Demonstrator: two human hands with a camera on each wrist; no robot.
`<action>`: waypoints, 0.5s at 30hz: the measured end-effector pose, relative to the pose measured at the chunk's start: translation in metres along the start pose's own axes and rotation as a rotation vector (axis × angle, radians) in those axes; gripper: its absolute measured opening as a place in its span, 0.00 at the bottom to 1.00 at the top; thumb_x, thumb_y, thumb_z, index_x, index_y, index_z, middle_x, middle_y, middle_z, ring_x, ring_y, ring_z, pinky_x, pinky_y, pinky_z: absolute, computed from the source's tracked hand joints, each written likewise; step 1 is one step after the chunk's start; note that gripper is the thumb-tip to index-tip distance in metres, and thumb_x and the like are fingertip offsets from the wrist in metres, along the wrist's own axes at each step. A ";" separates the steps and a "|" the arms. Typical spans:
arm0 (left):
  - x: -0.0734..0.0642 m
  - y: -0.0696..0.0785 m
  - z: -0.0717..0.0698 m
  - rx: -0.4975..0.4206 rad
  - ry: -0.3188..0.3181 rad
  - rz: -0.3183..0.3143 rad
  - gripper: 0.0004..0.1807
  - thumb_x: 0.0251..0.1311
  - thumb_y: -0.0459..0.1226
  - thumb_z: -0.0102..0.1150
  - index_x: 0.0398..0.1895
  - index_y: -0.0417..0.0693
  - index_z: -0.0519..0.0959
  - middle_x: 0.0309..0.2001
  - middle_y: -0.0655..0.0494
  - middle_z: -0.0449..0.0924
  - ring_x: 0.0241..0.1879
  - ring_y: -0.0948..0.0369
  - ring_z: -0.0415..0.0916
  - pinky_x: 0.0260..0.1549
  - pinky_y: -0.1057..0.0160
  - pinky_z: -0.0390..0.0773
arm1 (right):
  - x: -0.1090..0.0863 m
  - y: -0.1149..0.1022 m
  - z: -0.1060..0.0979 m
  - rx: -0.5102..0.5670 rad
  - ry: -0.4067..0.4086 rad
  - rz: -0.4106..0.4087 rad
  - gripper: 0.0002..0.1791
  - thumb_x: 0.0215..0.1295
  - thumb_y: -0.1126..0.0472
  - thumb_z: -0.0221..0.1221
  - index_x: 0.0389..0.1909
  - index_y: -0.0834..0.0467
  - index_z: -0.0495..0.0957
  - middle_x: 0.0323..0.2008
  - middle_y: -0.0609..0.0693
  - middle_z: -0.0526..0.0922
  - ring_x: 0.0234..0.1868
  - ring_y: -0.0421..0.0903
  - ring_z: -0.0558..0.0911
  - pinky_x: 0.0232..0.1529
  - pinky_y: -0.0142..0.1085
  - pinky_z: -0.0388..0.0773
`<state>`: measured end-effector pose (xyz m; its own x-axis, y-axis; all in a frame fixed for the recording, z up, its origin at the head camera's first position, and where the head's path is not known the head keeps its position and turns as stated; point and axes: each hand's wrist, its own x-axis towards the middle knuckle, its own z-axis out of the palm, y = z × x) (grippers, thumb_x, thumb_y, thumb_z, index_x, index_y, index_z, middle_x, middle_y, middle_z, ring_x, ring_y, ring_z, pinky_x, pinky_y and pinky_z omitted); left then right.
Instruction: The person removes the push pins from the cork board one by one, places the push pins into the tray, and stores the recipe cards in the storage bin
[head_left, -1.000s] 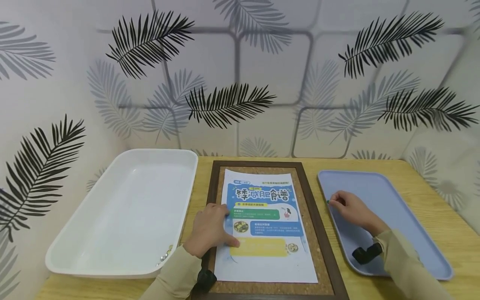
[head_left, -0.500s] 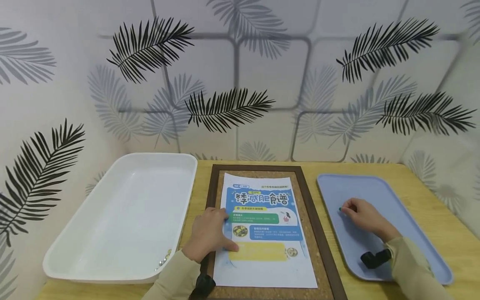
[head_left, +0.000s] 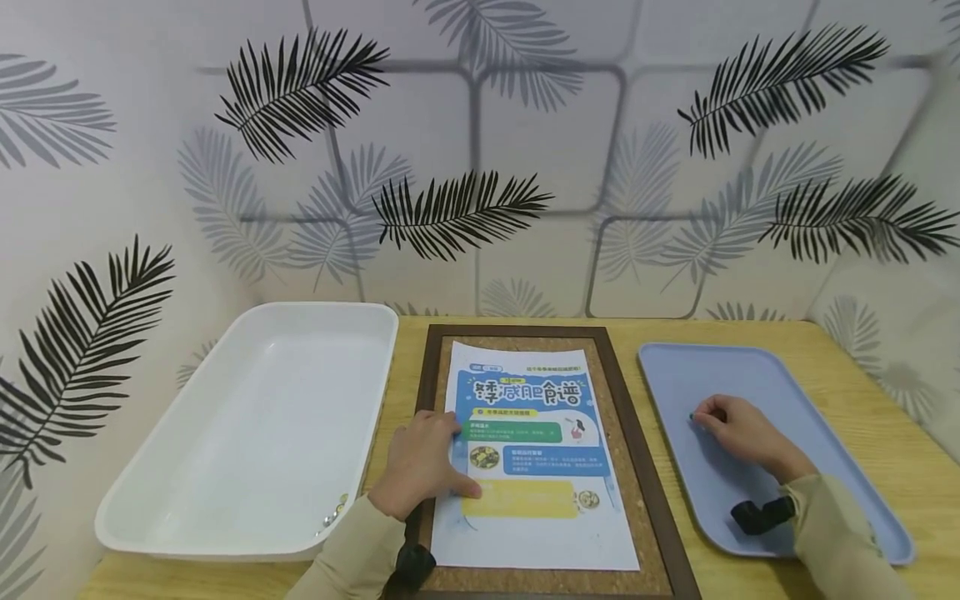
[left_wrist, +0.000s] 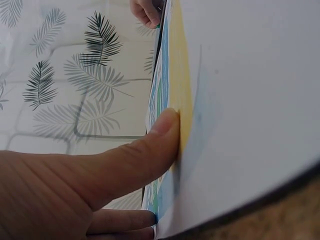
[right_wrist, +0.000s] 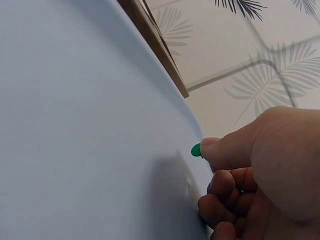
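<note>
A printed poster [head_left: 536,542] lies on a brown-framed cork board [head_left: 651,557] in the middle of the table. My left hand [head_left: 422,460] rests on its left side, with the thumb pressing the yellow block and the other fingers spread near the board's edge. Over the blue tray [head_left: 757,379], my right hand [head_left: 738,427] pinches a small green thumbtack [right_wrist: 196,150] between thumb and forefinger. Only the tack's round green head shows clearly; its point is mostly hidden by the fingertips. The remaining right fingers are curled in.
To the left stands a deep white tray [head_left: 247,417], with several small shiny gold and silver pieces [head_left: 332,512] in its near right corner. The wooden table [head_left: 873,387] reaches a leaf-patterned wall [head_left: 480,142] at the back.
From the blue tray's left rim, my right hand has moved rightward and slightly nearer, over the tray, still pinching the green thumbtack. The left hand stays in place on the poster.
</note>
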<state>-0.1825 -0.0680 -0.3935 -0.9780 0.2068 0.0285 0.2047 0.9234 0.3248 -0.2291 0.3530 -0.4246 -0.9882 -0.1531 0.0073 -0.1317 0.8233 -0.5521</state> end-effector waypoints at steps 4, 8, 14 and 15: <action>0.000 0.000 0.000 -0.004 0.000 -0.001 0.40 0.21 0.55 0.83 0.42 0.43 0.82 0.36 0.54 0.81 0.44 0.53 0.75 0.34 0.55 0.73 | 0.000 0.000 -0.001 0.019 -0.004 -0.002 0.10 0.70 0.62 0.53 0.36 0.68 0.75 0.27 0.50 0.74 0.27 0.40 0.68 0.27 0.32 0.65; 0.001 0.001 0.000 -0.004 -0.004 -0.004 0.41 0.22 0.55 0.83 0.44 0.42 0.82 0.37 0.53 0.81 0.45 0.53 0.75 0.36 0.54 0.73 | 0.000 0.000 -0.001 0.034 -0.008 0.009 0.11 0.71 0.62 0.52 0.37 0.68 0.75 0.27 0.50 0.74 0.27 0.40 0.69 0.27 0.32 0.66; 0.000 0.001 0.000 0.003 -0.016 -0.008 0.43 0.23 0.55 0.83 0.46 0.42 0.81 0.41 0.51 0.82 0.49 0.51 0.75 0.40 0.51 0.74 | 0.000 -0.002 -0.002 0.054 0.022 0.003 0.10 0.71 0.63 0.51 0.38 0.68 0.74 0.28 0.51 0.74 0.27 0.39 0.69 0.27 0.32 0.66; 0.000 0.001 0.000 0.001 -0.017 -0.009 0.43 0.23 0.55 0.83 0.46 0.42 0.81 0.41 0.51 0.82 0.49 0.51 0.74 0.40 0.51 0.74 | 0.000 -0.002 -0.002 0.056 0.030 0.000 0.10 0.71 0.63 0.50 0.38 0.68 0.73 0.29 0.51 0.74 0.27 0.39 0.69 0.27 0.32 0.66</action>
<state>-0.1821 -0.0670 -0.3928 -0.9789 0.2043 0.0094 0.1963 0.9254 0.3242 -0.2286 0.3521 -0.4216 -0.9903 -0.1355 0.0318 -0.1274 0.7911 -0.5983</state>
